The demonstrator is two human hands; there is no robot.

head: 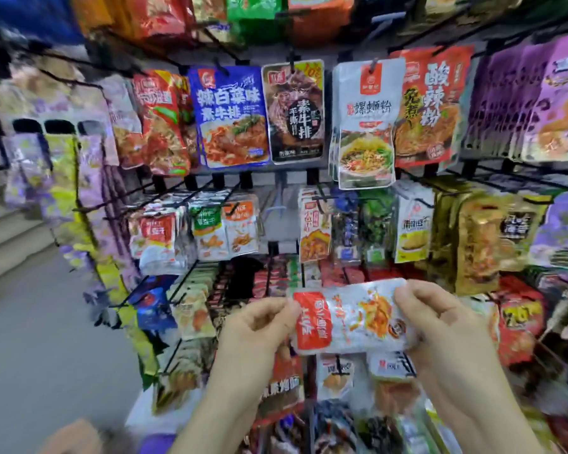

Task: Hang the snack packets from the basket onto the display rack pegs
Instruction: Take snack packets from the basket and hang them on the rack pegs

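Observation:
A silver and red snack packet (pixel 351 317) lies sideways between both hands, in front of the lower rows of the display rack (pixel 286 208). My left hand (pixel 259 326) pinches its red header end. Around its other end, my right hand (pixel 440 319) curls its fingers. The packet is off the pegs. Similar silver and red packets (pixel 159 237) hang on pegs in the middle row to the left. The basket is not in view.
Rows of hanging packets fill the rack: a blue packet (pixel 230 116), a dark packet (pixel 294 109) and a silver noodle packet (pixel 366 126) up top. A gap with a bare peg (pixel 277 201) shows mid-rack. Grey floor (pixel 46 322) and steps lie left.

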